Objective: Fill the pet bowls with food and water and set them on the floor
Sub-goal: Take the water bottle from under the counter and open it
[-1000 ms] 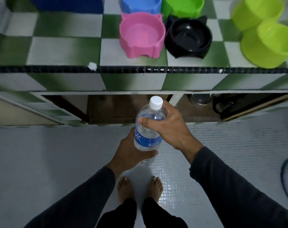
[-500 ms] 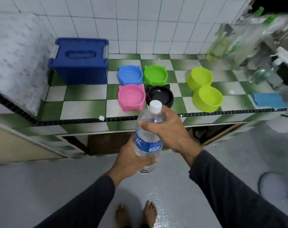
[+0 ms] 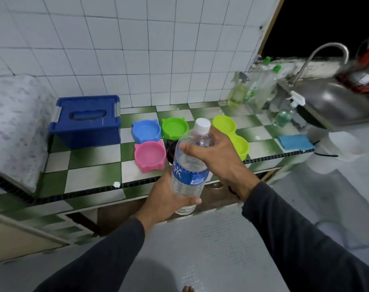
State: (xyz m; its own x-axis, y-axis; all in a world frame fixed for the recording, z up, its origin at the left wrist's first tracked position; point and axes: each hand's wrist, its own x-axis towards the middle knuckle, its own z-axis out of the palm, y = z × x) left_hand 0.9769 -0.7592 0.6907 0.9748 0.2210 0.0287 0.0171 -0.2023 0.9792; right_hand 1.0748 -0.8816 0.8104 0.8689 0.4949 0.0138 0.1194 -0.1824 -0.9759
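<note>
My left hand grips the lower body of the clear plastic water bottle; my right hand wraps its shoulder just under the white cap, which is on. Bottle's long axis is near upright, top tilted slightly right. Bowls sit ahead, beyond the bottle, on the checkered tile surface: pink bowl nearest left, blue bowl and green bowl behind. All smooth moulded plastic with cat ears, looking empty.

Both hands, left low, right high, are curled, arms outstretched.
</note>
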